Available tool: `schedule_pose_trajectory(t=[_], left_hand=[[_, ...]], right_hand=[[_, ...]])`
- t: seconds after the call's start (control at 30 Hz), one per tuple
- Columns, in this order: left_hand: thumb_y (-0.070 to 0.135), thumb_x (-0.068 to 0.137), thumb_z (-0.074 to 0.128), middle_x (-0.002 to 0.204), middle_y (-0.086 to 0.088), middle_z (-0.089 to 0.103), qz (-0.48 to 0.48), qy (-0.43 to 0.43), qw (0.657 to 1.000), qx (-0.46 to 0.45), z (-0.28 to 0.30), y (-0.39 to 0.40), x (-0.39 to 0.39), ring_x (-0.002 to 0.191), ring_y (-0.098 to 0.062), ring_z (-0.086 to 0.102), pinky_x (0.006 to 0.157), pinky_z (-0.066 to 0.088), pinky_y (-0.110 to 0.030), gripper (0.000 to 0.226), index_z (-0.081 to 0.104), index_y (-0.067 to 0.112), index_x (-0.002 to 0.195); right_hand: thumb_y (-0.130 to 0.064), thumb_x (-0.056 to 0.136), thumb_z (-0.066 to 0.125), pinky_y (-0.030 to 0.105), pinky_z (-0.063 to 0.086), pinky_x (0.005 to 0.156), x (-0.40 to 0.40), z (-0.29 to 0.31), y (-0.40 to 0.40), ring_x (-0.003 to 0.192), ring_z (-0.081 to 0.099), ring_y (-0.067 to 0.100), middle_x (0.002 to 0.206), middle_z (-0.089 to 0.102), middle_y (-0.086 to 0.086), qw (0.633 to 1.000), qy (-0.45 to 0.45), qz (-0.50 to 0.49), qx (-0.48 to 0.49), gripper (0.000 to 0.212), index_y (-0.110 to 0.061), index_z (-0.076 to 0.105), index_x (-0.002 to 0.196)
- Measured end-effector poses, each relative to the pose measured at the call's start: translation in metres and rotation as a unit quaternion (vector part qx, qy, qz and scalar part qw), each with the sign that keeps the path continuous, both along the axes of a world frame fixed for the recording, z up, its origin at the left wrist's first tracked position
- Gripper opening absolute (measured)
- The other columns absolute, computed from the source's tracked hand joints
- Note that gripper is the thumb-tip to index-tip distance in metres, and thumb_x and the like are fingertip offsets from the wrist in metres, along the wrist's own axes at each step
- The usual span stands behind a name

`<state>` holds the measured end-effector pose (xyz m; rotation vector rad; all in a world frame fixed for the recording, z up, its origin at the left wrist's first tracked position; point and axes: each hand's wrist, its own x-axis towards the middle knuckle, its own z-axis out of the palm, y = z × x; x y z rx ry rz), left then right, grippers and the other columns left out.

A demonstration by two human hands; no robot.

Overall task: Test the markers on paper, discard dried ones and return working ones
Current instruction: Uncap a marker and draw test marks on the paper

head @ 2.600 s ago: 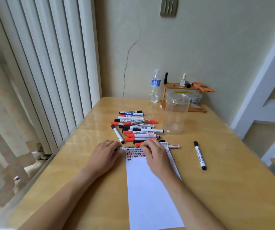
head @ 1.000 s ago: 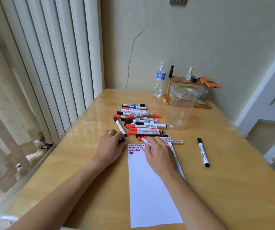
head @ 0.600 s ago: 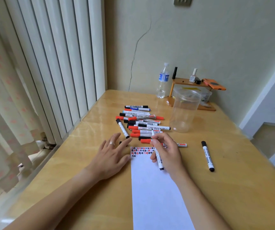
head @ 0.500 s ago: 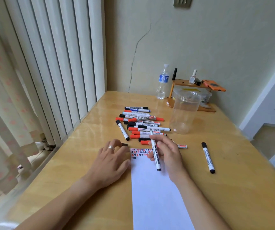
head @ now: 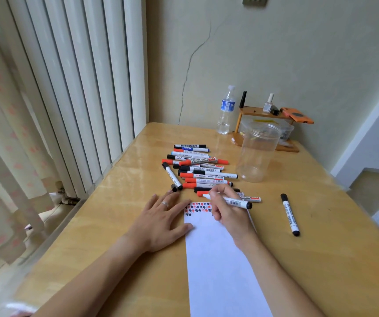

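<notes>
On the yellow wooden table, the white paper sheet lies at the near edge under the flat, open left hand. The right hand pinches an uncapped white marker level over the sheet's far end; its tip could dry or smear the scribbles.

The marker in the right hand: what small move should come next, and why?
Probably lower the tip to the paper and draw a short stroke beside the red and black test marks. The right hand grips the marker in a writing hold with its cap off, tip pointing left just above the sheet's top edge, while the left hand lies flat, steadying the paper.
</notes>
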<state>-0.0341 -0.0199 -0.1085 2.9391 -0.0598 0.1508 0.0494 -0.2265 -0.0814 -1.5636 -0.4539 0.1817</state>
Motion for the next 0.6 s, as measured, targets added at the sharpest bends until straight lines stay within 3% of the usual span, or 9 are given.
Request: schedule_pose_trajectory(t=[0.13,0.3,0.43,0.6], left_hand=[[0.081,0.094,0.023,0.170,0.008,0.006,0.000,0.007,1.000,0.005,0.000,-0.001,-0.001,0.156,-0.007,-0.009,0.126,-0.008,-0.042,0.075,0.008,0.049,0.160],[0.080,0.094,0.023,0.170,0.008,0.006,-0.002,0.009,1.000,-0.001,0.001,0.000,0.001,0.156,-0.007,-0.011,0.126,-0.008,-0.043,0.075,0.007,0.049,0.160],[0.080,0.094,0.024,0.171,0.008,0.003,-0.002,0.013,1.000,-0.004,0.001,-0.001,0.000,0.155,-0.007,-0.014,0.127,-0.007,-0.044,0.074,0.005,0.049,0.159],[0.080,0.094,0.025,0.171,0.011,-0.001,0.005,0.010,1.000,-0.004,0.000,-0.001,-0.001,0.156,-0.015,-0.017,0.126,-0.010,-0.046,0.073,0.005,0.053,0.158]], right_hand=[[-0.019,0.093,0.062,0.026,0.037,0.047,0.001,0.014,-0.001,0.053,0.049,0.022,0.067,0.056,0.010,0.999,0.035,0.002,-0.002,0.007,-0.014,0.059,0.097],[-0.016,0.096,0.067,0.024,0.038,0.043,0.007,0.027,0.004,0.051,0.054,0.019,0.070,0.061,0.002,0.990,0.072,0.061,-0.101,0.005,-0.014,0.063,0.094],[-0.022,0.095,0.072,0.020,0.029,0.040,0.005,0.005,0.012,0.043,0.047,0.019,0.064,0.056,0.004,0.993,0.056,0.004,-0.108,0.018,-0.015,0.057,0.089],[-0.016,0.094,0.074,0.023,0.035,0.040,-0.001,-0.006,0.012,0.041,0.051,0.022,0.058,0.059,0.010,0.994,0.023,-0.026,-0.101,0.027,-0.007,0.051,0.085]])
